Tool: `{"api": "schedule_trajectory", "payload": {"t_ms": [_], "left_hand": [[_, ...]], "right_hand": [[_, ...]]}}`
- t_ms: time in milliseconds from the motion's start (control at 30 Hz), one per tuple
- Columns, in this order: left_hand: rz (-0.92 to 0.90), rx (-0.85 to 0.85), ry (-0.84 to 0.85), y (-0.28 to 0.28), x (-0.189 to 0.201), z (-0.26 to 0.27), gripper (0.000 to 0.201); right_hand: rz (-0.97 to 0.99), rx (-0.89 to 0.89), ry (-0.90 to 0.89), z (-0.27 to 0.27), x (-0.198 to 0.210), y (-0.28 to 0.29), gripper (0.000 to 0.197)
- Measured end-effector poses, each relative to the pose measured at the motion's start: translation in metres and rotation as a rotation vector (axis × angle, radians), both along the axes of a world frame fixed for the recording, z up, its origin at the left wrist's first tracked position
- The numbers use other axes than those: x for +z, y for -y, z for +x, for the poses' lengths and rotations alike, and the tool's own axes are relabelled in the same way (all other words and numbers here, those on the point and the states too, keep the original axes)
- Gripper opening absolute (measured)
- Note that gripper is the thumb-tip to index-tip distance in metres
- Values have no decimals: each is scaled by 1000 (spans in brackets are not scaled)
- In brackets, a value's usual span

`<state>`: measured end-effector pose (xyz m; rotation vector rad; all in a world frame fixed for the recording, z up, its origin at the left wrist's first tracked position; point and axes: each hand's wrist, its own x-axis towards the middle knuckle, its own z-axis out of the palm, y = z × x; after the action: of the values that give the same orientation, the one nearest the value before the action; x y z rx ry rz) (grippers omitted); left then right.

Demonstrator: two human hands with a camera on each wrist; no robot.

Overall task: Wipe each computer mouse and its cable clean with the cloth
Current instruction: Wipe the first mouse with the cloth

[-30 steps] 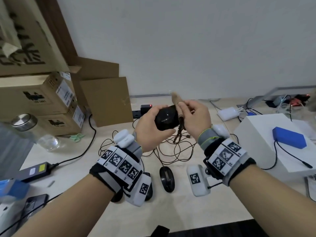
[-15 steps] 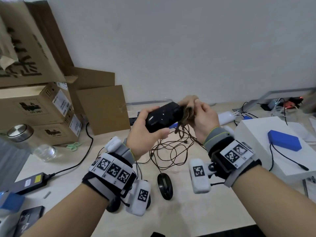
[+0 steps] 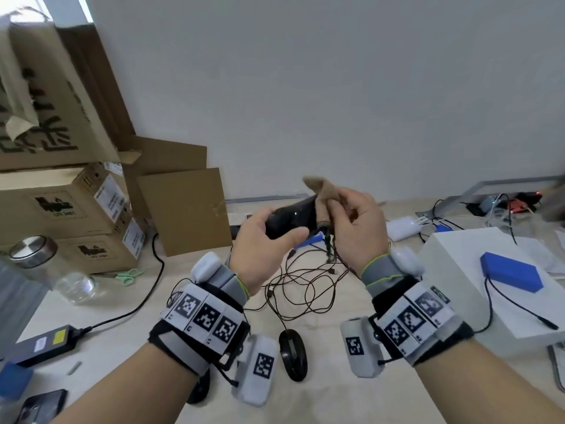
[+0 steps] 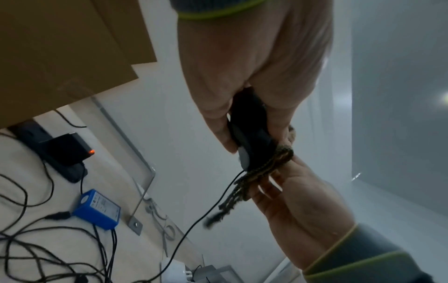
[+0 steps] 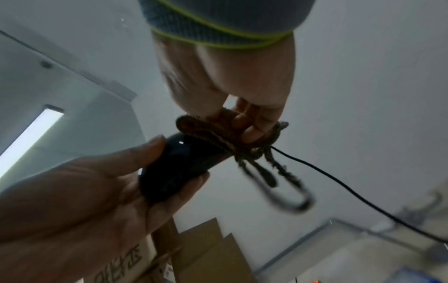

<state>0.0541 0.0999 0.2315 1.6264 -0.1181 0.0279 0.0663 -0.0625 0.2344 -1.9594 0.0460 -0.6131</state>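
My left hand (image 3: 269,237) grips a glossy black mouse (image 3: 290,218) above the table, thumb on its near side. In the right wrist view the mouse (image 5: 179,166) lies in that palm. My right hand (image 3: 351,218) pinches a brown fringed cloth (image 3: 321,188) against the mouse's front end, where the cable leaves. The cloth (image 5: 218,134) wraps that end and its tassels hang down. The mouse's thin black cable (image 4: 198,220) drops to a tangle of cables (image 3: 305,286) on the table. A second black mouse (image 3: 293,353) lies flat below my wrists; a third (image 3: 198,390) is partly hidden under my left wrist.
Cardboard boxes (image 3: 70,215) stack at the left with a glass jar (image 3: 46,267) and a power brick (image 3: 39,347) in front. A white box (image 3: 477,280) carrying a blue block (image 3: 510,276) stands at the right. A blue adapter (image 4: 97,208) and a power strip (image 4: 55,149) lie by the wall.
The cloth has shifted up over the mouse's front end, and both hands have tilted the mouse so that this end points upward. The mice on the table have not moved.
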Motion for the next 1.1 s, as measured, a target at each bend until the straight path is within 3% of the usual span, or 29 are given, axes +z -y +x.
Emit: {"api": "schedule_trajectory", "payload": {"t_ms": [100,167,233,333,500,667,767,867,1000,1100], "left_hand": [[96,-21,115,-1,4,0,37],[168,-45,205,-1,7,1,37],[309,-26,253,1,7,4,17],[471,4,296,-3,12,5,13],[466,-68,275,-4,11,5,33],[553,-5,276,-2,6,7,7],[425,-12,260,-3,4,5,19],[295,39,182,-5,3,3,19],[-165,60,-84,-2,4,7,16],[-452,76,-269,4,4,10,28]], "right_hand": [[148,-71,-70,7,0,0,20],[-20,-63,7,1,3,-8,29],[-228,77,147,-15,10,-23,23],[-313,189,229,-21,13,-27,25],[-268,-33,-42,3,-3,2,24],[-286,182,286,-25,1,-31,22],[-306,43,242,-6,-8,-10,26],[82,-55,9,8,-14,12,19],[404,-152,28,11,-6,21,30],[407,-135,75,10,-1,13,29]]}}
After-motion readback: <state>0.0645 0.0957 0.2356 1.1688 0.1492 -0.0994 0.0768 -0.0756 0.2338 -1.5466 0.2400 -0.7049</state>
